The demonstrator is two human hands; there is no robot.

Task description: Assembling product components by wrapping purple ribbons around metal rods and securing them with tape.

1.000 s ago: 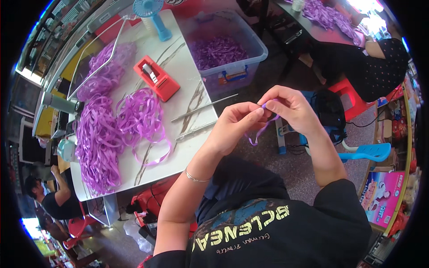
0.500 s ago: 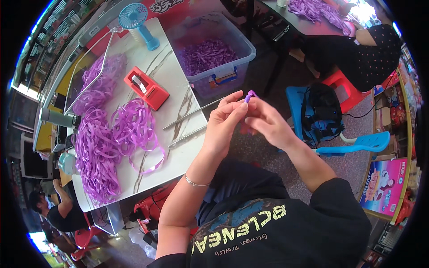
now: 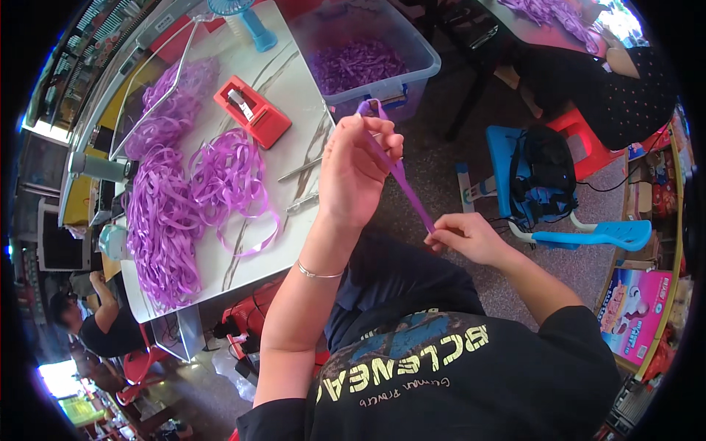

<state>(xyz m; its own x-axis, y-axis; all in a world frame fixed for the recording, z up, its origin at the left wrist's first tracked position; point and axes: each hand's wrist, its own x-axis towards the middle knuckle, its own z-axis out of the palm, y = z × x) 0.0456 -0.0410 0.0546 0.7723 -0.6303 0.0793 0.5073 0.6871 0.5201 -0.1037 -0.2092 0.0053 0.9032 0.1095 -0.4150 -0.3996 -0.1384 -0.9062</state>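
A purple ribbon (image 3: 407,187) stretches taut and slanting between my two hands, off the table's right edge. My left hand (image 3: 354,173) is raised with its fingers closed on the ribbon's upper end, where a small folded loop stands above the fingertips. My right hand (image 3: 467,237) pinches the lower end between thumb and fingers, lower and to the right. Left of my hands, a large heap of purple ribbon strips (image 3: 163,235) and a looser bunch of ribbon (image 3: 232,176) lie on the white marbled table (image 3: 254,261).
A red tape dispenser (image 3: 254,114) and a blue fan (image 3: 257,29) stand on the table. Beyond it, a clear plastic bin (image 3: 415,81) holds purple ribbon pieces. At right, a blue chair (image 3: 588,237) carries a black bag (image 3: 544,176). Co-workers sit at far right and far left.
My hands were close together around the ribbon. The right hand has pulled down and to the right, drawing the ribbon out straight, while the left has moved up and left in the picture.
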